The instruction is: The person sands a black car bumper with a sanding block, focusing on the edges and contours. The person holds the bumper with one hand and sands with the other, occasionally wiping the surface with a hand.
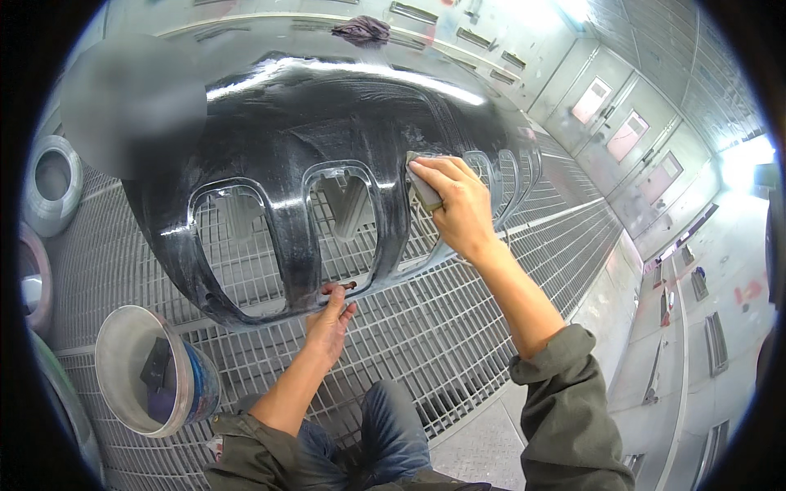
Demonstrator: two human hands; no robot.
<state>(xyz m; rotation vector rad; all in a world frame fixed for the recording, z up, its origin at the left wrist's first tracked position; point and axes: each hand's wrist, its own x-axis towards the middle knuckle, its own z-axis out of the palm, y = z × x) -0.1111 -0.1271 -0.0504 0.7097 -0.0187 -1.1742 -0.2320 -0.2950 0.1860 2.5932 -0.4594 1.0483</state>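
A glossy black car panel with a row of arched openings stands in front of me, streaked with pale residue. My right hand holds a grey sanding block against the strip beside the third opening from the left. Part of the block and that opening are hidden behind the hand. My left hand grips the panel's lower edge beneath the second opening, its fingers curled at the rim. A crumpled purplish cloth lies on top of the panel.
A white bucket with dark pads inside stands at left on a grated floor. Round rings and other rounded parts line the left edge. Pale booth walls with doors rise at right. My knees show below.
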